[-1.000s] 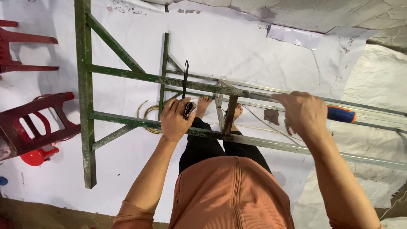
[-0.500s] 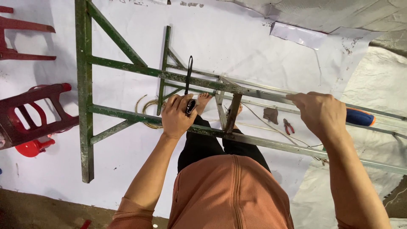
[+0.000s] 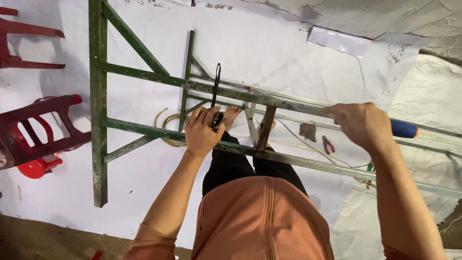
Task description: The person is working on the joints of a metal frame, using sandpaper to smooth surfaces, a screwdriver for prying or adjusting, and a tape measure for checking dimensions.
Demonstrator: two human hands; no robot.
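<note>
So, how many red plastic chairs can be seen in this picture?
2. One red chair lies at the top left corner, cut off by the edge. The other red chair lies lower at the left edge, beside the green metal frame. More may lie outside the view.

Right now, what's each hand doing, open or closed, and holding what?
Left hand: closed around a thin black tool beside the green metal frame.
Right hand: closed on a blue-handled tool.

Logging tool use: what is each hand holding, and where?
Left hand grips a dark looped strap at its lower end. Right hand grips a blue-handled tool by the handle.
</note>
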